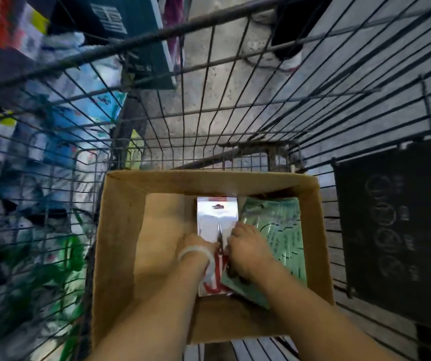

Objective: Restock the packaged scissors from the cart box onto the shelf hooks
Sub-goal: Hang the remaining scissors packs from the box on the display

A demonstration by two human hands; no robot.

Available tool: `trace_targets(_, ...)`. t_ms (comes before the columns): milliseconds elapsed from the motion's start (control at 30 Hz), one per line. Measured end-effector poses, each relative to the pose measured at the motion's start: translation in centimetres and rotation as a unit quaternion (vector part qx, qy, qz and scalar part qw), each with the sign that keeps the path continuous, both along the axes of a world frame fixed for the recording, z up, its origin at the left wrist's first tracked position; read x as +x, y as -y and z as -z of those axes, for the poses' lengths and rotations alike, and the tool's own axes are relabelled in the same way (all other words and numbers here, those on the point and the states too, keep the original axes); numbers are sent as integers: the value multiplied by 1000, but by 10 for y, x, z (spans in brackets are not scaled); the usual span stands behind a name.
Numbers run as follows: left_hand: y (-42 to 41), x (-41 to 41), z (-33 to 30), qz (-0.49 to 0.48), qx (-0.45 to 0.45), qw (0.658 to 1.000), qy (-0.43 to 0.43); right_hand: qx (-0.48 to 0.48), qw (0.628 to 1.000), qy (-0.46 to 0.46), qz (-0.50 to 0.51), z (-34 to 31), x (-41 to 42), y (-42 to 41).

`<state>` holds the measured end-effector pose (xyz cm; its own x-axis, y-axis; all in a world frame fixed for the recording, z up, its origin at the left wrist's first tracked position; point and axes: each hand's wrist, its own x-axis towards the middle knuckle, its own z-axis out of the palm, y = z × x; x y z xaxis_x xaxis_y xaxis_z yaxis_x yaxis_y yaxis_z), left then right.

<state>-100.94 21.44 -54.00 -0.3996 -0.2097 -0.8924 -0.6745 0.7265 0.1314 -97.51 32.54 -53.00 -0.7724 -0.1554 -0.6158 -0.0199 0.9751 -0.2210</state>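
- Both arms reach down into the cardboard box (120, 230) sitting in the wire cart (235, 105). Looks like the early part of a pick, nothing's on its way to a hook yet.
- Left hand (196, 247) and right hand (248, 254) both have fingers curled down onto the white-and-red scissors pack (217, 220), one hand on each side of its lower half. Whether they're really gripping or just squaring it up, can't tell.
- That pack lies flat near the box's middle, hang hole pointing away from the person.
- Just to its right there's a stack of green packs (279, 230), partly under the right wrist.
- Shelves off to the left are a blur, so hooks and stock there are anyone's guess.
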Motion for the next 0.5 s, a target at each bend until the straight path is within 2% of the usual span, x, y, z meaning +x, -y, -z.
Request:
trace_targets(167,11,0,-5,-65,0,997,-32,-13,1000,1,0,-7,1,-3)
trace_targets(233,26,2,-14,-128,34,990,-42,-38,998,13,39,-14,-1,1)
trace_targets(300,45,2,-28,-210,93,973,-33,-75,988,23,131,-24,-6,7)
trace_targets(333,56,1,-36,-238,114,964,-31,-106,972,39,206,-29,-11,10)
trace_targets(400,76,-3,-56,-263,146,953,-43,-194,909,106,353,-39,-21,20)
trace_targets(500,96,-12,-88,-299,211,929,-58,-330,811,185,446,-54,-33,41)
